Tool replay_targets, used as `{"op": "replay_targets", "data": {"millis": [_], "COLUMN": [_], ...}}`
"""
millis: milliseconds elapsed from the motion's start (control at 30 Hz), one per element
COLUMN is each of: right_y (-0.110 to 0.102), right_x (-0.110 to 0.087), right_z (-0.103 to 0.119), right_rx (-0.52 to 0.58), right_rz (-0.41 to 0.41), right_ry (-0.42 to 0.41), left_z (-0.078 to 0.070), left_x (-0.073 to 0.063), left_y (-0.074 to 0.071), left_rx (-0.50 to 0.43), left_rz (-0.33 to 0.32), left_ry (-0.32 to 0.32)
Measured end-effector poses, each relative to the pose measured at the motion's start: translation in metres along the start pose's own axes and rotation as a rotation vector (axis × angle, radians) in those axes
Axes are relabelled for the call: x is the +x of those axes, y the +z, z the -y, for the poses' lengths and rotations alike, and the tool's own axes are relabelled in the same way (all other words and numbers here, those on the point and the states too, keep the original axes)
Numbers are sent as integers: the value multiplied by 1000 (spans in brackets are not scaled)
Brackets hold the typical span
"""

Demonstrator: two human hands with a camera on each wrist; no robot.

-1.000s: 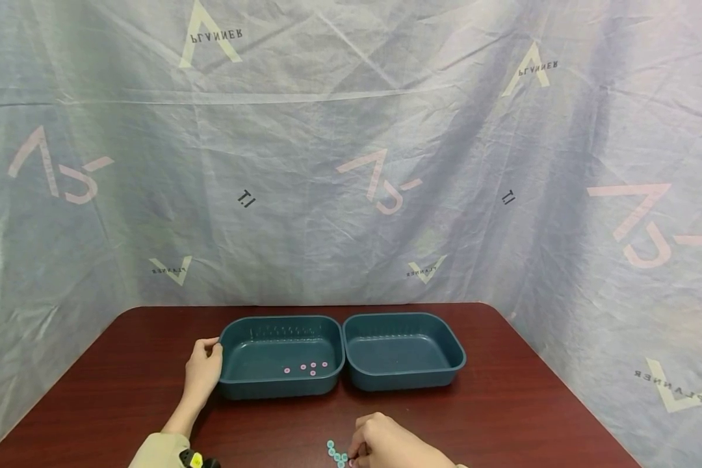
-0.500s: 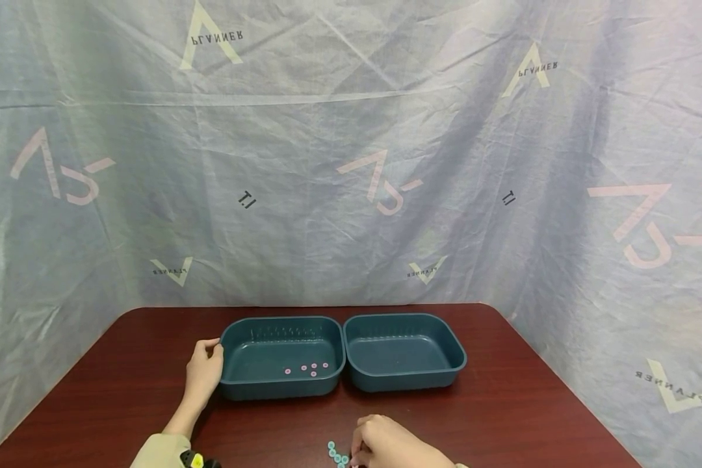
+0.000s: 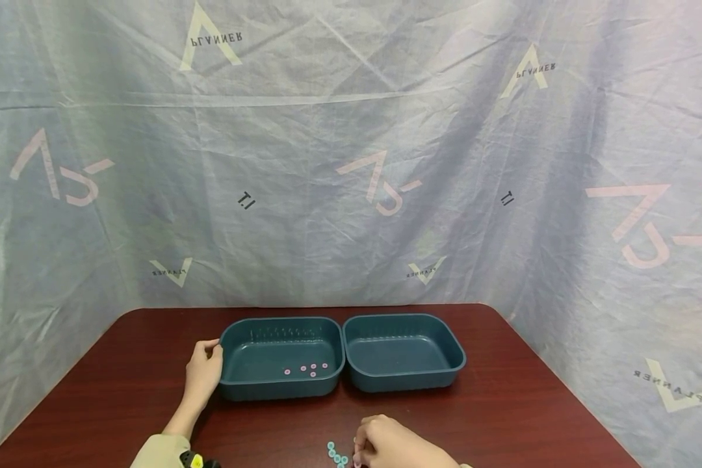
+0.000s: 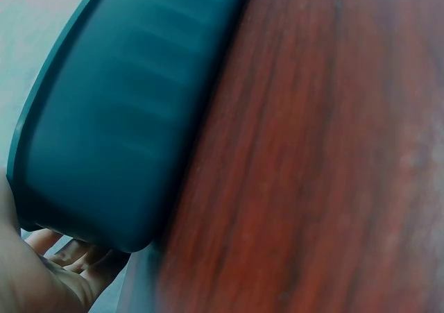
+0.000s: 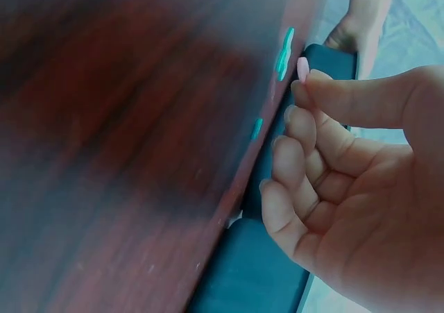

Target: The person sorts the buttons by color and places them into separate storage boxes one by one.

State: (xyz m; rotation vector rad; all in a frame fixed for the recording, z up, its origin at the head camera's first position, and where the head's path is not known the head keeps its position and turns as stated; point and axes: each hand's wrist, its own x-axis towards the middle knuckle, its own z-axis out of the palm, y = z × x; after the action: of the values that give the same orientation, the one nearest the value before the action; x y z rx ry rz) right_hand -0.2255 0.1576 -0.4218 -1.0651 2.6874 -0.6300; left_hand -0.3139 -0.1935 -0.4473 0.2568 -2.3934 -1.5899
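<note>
At its left end, the left dark teal plastic bin (image 3: 281,390) is gripped by my left hand (image 3: 203,367); in the left wrist view the fingers (image 4: 76,257) curl round the bin's end corner. Several small pink buttons (image 3: 312,366) lie on that bin's floor, towards the front right. Near the table's front, my right hand (image 3: 389,445) pinches a pink button (image 5: 302,70) between thumb and index fingertip, the other fingers curled in. Just left of these fingertips, several light teal buttons (image 3: 337,458) lie in a loose cluster on the table.
A second dark teal bin (image 3: 406,382), with bare floor, stands against the right side of the first. Both rest on a reddish-brown wooden table (image 3: 503,416). A grey printed cloth (image 3: 327,227) hangs behind and along the sides.
My right hand has shifted slightly to the right, away from the teal buttons, with the pink button at its fingertips. The left hand and both bins have stayed in place.
</note>
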Motion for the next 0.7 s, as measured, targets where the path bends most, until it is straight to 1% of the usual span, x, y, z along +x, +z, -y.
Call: {"op": "replay_targets", "data": {"millis": [133, 267, 333, 433, 567, 700], "right_y": [-3, -8, -11, -15, -18, -20], "right_x": [-1, -2, -3, -3, -2, 0], "right_z": [-1, -1, -1, -1, -1, 0], "right_rx": [25, 117, 169, 194, 154, 149], "right_rz": [3, 0, -10, -51, -124, -153], "right_ry": [27, 57, 52, -14, -110, -118], "left_z": [-1, -1, -1, -1, 0, 1], "left_x": [-1, -1, -1, -1, -1, 0], "left_y": [0, 0, 0, 0, 0, 1], "left_rx": [0, 0, 0, -2, -3, -4], "left_rz": [0, 1, 0, 0, -2, -3], "left_ry": [-3, -2, -1, -1, 0, 2]}}
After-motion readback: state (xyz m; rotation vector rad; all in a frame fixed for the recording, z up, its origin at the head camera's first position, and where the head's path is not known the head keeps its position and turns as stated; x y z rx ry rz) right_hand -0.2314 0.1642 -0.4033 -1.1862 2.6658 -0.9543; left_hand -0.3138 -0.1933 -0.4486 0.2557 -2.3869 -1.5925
